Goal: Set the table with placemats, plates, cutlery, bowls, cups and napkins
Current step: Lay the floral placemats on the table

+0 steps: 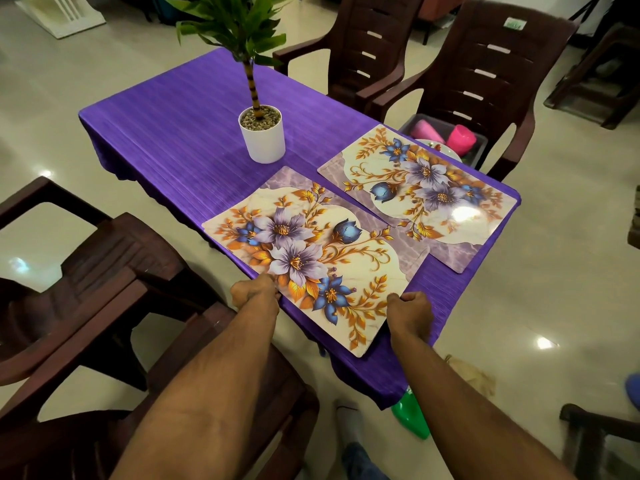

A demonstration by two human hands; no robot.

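Both hands [332,303] pinch a glossy, rectangular floral placemat [311,258].

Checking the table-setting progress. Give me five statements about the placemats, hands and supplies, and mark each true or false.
1. Both hands, left hand and right hand, hold the near placemat by its near edge. True.
2. Only one placemat lies on the table. False: a far placemat lies beside it.
3. Plates already sit on the placemats. False: both are bare.
4. Pink cups lie in a bin on the chair. True.
5. The potted plant stands on a placemat. False: it stands on the purple tablecloth.
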